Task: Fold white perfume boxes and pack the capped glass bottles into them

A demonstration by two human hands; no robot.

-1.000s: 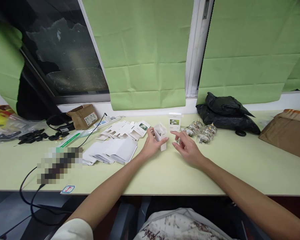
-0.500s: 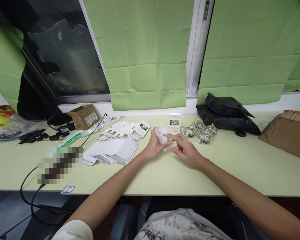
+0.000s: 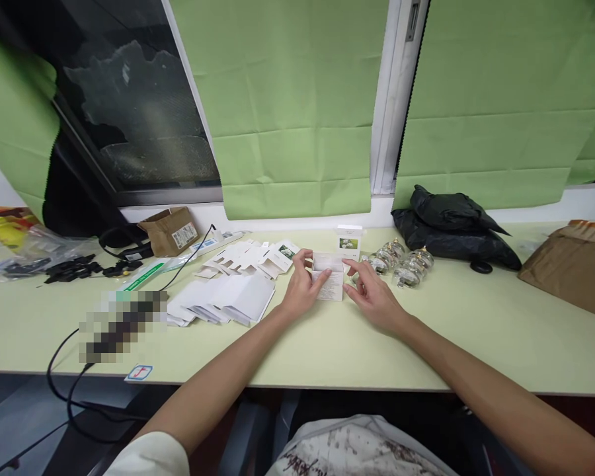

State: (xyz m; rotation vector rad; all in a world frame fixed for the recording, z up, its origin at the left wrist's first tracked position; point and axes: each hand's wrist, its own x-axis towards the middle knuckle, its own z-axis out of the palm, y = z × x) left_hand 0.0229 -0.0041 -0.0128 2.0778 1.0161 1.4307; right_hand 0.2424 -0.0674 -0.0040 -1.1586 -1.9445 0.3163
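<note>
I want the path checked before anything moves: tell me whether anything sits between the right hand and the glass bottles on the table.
Nothing visible blocks it. The right hand touches the small white box, which the left hand holds; the glass bottles lie just beyond and right of it, with only bare table between.

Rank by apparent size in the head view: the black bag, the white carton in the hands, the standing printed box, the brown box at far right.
1. black bag
2. brown box, cut off by the frame, so unsure against the bag
3. white carton
4. standing printed box, farther back, so close to the carton
</note>
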